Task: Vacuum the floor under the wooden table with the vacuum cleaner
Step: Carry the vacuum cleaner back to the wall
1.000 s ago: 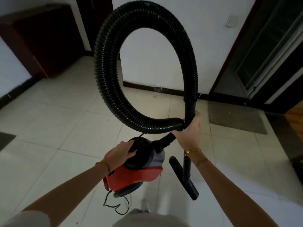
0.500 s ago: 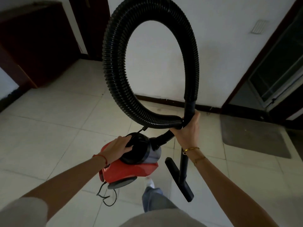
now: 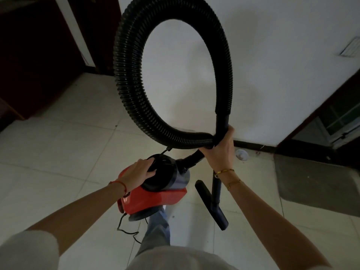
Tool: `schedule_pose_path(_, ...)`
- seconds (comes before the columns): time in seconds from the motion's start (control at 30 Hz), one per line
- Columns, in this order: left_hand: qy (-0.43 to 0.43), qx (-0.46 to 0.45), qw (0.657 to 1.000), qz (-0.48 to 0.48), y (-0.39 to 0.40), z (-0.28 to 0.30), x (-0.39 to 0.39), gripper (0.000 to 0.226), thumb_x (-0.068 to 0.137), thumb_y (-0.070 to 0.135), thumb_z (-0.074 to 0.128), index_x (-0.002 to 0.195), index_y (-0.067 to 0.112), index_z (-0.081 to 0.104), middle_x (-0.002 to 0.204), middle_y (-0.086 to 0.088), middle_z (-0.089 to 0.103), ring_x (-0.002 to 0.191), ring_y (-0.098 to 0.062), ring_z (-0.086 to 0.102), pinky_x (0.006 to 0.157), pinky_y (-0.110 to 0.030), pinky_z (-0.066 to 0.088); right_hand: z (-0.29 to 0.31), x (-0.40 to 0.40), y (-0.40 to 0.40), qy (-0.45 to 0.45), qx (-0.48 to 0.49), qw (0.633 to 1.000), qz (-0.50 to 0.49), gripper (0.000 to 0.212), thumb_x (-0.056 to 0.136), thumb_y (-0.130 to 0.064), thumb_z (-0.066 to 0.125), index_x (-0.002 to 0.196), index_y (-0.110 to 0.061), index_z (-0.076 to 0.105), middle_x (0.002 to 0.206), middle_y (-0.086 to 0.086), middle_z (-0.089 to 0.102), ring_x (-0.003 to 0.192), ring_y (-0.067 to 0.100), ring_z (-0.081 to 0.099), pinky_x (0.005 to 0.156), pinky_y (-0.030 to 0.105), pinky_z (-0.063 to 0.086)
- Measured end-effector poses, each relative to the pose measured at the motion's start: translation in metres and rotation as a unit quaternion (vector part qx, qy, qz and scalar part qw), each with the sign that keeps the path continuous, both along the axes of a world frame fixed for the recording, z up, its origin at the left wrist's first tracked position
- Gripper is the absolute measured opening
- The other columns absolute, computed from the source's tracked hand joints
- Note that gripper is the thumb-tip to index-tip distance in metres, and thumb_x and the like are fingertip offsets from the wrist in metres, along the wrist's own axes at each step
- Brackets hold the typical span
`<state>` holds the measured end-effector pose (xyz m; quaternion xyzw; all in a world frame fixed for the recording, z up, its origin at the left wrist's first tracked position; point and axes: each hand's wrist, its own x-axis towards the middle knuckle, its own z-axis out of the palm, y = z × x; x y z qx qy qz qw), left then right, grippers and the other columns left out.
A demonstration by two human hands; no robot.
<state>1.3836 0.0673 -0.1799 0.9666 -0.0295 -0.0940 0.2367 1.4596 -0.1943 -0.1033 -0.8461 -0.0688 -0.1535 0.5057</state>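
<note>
Closer to the wall now, left hand (image 3: 139, 173) gripping the vacuum (image 3: 155, 195) and right hand (image 3: 222, 151) clutching the hose (image 3: 126, 90); keep that cord (image 3: 126, 229) clear of your feet.

No text, label, brand, number or sign can be read anywhere in the head view. The red body of the vacuum cleaner (image 3: 155, 199) shows no legible marking, and its black hose (image 3: 128, 90) is plain. The small pale plate high on the white wall (image 3: 349, 48) is too blurred to read.
</note>
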Motion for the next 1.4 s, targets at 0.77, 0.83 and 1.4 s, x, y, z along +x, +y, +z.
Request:
schedule_pose_path(0.77, 0.041, 0.013, 0.994, -0.1, 0.156, -0.042, 0.355, 0.047, 0.095, 0.029, 0.054, 0.136, 0.009, 0.042, 0.104, -0.006, 0.064, 0.09, -0.02, 0.063, 0.074, -0.029, 0.052, -0.037, 0.302, 0.144, 0.025, -0.022, 0.993, -0.114, 0.079, 0.061, -0.021, 0.081, 0.123, -0.015, 0.033, 0.102, -0.001, 0.046, 0.086, 0.014, 0.05, 0.074, 0.026, 0.051)
schedule_pose_path(0.83, 0.039, 0.015, 0.994, -0.102, 0.162, -0.047, 0.37, 0.044, 0.095, 0.029, 0.054, 0.133, 0.009, 0.044, 0.102, -0.006, 0.064, 0.088, -0.021, 0.063, 0.072, -0.03, 0.052, -0.042, 0.32, 0.15, 0.029, -0.031, 0.993, -0.111, 0.082, 0.06, -0.022, 0.083, 0.125, -0.014, 0.033, 0.104, 0.0, 0.046, 0.089, 0.015, 0.051, 0.077, 0.03, 0.053)
schedule_pose_path(1.4, 0.08, -0.003, 0.994, -0.071, 0.149, -0.171, 0.477, 0.036, 0.095, 0.028, 0.052, 0.126, 0.01, 0.046, 0.094, -0.004, 0.065, 0.08, -0.017, 0.065, 0.07, -0.033, 0.055, -0.171, 0.441, 0.157, 0.067, -0.046, 0.987, -0.139, 0.089, 0.058, -0.011, 0.084, 0.132, -0.001, 0.034, 0.121, 0.013, 0.047, 0.111, 0.028, 0.051, 0.094, 0.049, 0.049)
